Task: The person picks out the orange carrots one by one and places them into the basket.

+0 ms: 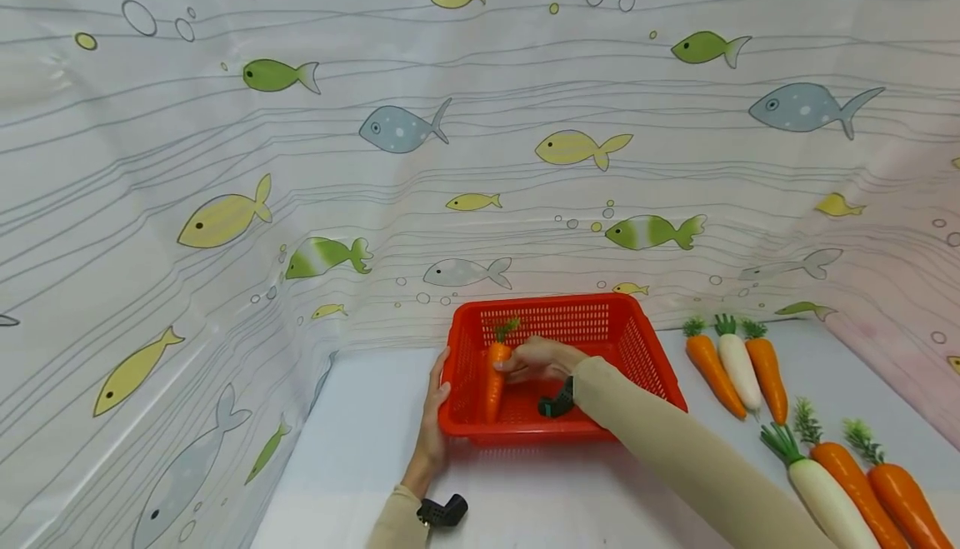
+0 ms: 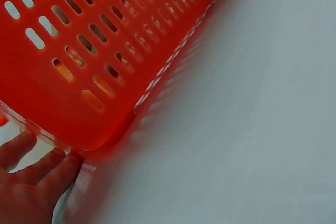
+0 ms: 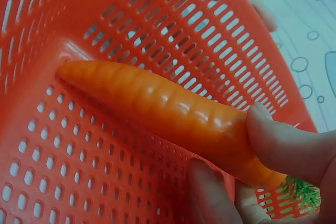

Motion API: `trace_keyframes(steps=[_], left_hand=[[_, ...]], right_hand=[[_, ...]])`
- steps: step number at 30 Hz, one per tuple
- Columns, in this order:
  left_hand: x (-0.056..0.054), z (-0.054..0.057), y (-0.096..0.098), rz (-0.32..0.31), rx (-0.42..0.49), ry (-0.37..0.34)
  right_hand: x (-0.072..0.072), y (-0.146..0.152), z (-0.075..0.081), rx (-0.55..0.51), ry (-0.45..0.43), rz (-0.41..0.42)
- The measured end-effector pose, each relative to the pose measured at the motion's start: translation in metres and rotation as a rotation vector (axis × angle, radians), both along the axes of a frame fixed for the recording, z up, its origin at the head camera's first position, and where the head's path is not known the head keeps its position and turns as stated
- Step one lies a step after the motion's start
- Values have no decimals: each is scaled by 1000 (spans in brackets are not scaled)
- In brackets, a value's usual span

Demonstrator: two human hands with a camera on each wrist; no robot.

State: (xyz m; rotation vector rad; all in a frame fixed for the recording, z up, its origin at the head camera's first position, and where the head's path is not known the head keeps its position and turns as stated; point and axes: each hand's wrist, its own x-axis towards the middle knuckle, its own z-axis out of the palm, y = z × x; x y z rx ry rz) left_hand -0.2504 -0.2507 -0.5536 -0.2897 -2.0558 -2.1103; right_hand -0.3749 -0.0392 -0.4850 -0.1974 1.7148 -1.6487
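In the head view, a red plastic basket [image 1: 547,429] with slotted sides stands on the white table. My right hand [image 1: 536,357] reaches into its left half and pinches an orange carrot [image 1: 492,386] near its leafy top. The right wrist view shows the thumb on one side of the carrot [image 3: 157,103] and fingers below; the tip points into a bottom corner of the basket [image 3: 31,93]. My left hand [image 1: 431,416] rests against the basket's left side with its fingers extended. In the left wrist view its fingertips [image 2: 65,163] touch the basket's corner [image 2: 89,135].
To the basket's right, two carrots [image 1: 712,370] [image 1: 768,374] flank a white radish [image 1: 738,366]. Nearer the front lie another white radish [image 1: 828,491] and two more carrots [image 1: 855,482] [image 1: 907,503]. A fish-printed curtain [image 1: 480,157] hangs behind and at the sides of the table [image 1: 352,432].
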Motion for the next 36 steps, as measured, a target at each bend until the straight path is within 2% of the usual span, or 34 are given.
trace_keyframes(steps=[6, 18, 22, 28, 36], left_hand=[[-1, 0, 1, 6, -9, 4], [0, 0, 1, 7, -18, -1], [0, 0, 1, 14, -24, -3], [0, 0, 1, 0, -18, -11], [0, 0, 1, 16, -13, -26]], right_hand=[[-3, 0, -1, 48, 16, -30], [-8, -5, -3, 64, 62, 12], [-9, -6, -3, 122, 109, 23], [-8, -6, -3, 284, 229, 41], [-12, -7, -6, 280, 219, 100]])
